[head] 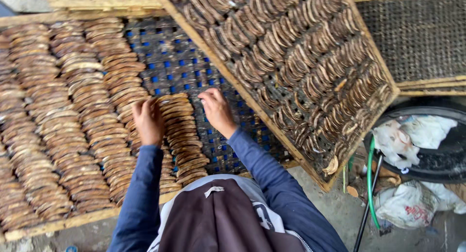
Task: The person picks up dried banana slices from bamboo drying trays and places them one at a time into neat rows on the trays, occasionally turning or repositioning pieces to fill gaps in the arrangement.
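Here, banana slices [87, 121] on woven tray [194, 62]

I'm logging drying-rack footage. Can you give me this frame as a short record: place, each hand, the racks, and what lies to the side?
place: outdoor ground with wooden-framed mesh racks
left hand: resting on the slices at the top of the newest row
right hand: on the bare mesh beside that row; grip unclear
near rack: rows of brown slices overlapping, right part bare
upper rack: tilted over the near one, filled with darker curved slices
side: black tub, green hose, white bags
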